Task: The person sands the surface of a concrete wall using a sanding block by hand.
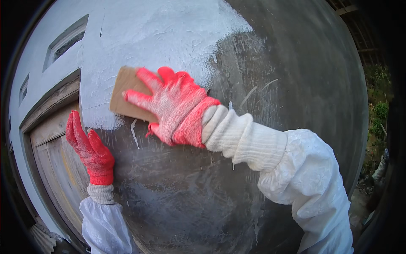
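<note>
My right hand [174,108], in a red knit glove dusted white, is spread over a flat brown rectangular block [131,92], perhaps a sanding block, and holds it against the wall. The block lies at the lower edge of the white coating [152,35]. Bare dark grey wall [177,190] with white drips and streaks lies below and to the right. My left hand [90,146], also red-gloved and dusted white, is raised beside the door frame with its fingers up and nothing seen in it; whether it touches the wall cannot be told.
A weathered wooden door [60,162] under a wooden lintel [54,98] stands at the left. Above it, a small recessed opening [66,43] sits in the white wall. Past the wall's right edge are green plants [380,111] and roof beams [347,10]. Corrugated sheet [42,238] lies at the lower left.
</note>
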The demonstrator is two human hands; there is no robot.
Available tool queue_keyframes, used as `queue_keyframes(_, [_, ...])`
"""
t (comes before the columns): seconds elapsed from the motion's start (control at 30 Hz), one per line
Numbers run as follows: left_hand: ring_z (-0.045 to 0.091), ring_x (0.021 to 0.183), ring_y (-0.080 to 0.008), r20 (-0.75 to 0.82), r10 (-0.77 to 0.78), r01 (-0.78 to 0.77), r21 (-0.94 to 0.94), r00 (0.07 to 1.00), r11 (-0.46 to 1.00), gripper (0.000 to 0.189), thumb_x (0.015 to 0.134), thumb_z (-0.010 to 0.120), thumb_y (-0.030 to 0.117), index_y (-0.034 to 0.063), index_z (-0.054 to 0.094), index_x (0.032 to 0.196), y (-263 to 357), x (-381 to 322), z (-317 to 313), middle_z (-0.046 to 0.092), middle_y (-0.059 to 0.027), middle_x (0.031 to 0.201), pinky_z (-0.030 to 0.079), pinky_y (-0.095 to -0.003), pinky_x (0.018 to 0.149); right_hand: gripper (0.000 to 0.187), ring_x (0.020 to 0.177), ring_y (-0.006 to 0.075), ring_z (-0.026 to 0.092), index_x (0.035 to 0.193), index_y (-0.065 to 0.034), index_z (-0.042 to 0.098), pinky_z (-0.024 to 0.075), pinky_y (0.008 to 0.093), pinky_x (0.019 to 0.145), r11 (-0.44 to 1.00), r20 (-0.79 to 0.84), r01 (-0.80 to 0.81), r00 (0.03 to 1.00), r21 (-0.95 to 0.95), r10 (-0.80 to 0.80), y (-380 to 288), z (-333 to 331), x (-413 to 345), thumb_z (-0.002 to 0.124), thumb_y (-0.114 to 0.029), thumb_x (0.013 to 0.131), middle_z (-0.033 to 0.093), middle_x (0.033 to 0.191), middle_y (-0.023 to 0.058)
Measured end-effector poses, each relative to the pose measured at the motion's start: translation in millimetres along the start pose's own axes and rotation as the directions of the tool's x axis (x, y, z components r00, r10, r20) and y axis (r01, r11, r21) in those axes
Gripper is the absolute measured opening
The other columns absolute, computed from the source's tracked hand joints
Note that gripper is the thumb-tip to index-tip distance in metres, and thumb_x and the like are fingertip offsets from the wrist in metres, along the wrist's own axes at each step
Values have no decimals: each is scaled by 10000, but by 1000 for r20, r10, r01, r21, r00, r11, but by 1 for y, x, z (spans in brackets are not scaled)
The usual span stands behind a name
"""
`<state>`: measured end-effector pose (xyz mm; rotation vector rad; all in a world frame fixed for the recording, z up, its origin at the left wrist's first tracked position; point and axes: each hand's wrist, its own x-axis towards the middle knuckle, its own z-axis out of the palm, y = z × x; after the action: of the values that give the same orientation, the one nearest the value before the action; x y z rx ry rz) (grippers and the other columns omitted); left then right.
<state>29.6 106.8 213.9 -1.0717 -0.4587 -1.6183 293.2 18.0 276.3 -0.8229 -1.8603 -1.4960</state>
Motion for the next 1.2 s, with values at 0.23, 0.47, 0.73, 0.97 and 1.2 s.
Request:
queue_keyframes(0.23, [394,1432,-335,48,33,-32,-27,998,999,460,1075,415,178,1,449,1499,8,5,-4,462,-178,1524,291,-455,1200,748,1355,454,451,1527,-183,435,418,476,1121,719,-309,-671,655,180,689,180,-35,-26,681,-428,865,392,1543,214])
queue_keyframes(0.47, [412,1423,-332,85,19,-14,-64,996,998,443,1060,446,152,33,484,1484,6,4,-6,465,-171,1513,330,-446,1179,847,1266,414,512,1493,-367,487,461,546,1081,911,233,337,891,238,-390,-27,5,-226,808,-339,711,406,1528,153])
queue_keyframes(0.73, [470,1367,-366,116,8,6,-122,993,993,450,982,545,92,39,553,1429,7,3,-6,501,-203,1462,367,-463,1152,862,1322,484,467,1554,-158,406,433,492,1113,932,-195,-326,935,-156,295,117,-11,-88,751,-419,808,363,1540,276])
queue_keyframes(0.97, [475,1363,-364,119,20,-2,-151,993,989,443,975,558,91,42,566,1415,9,6,-8,505,-203,1462,368,-461,1152,807,1350,476,453,1546,-263,444,420,477,1128,880,-290,-453,870,-147,399,130,-13,-69,747,-484,832,364,1539,255])
queue_keyframes(1.2, [472,1371,-358,157,14,13,-166,988,986,441,968,569,96,56,579,1407,13,9,-8,509,-187,1475,357,-462,1163,730,1358,333,475,1578,-387,317,418,522,1122,739,363,653,656,167,-662,-57,8,-239,556,-236,905,342,1610,79])
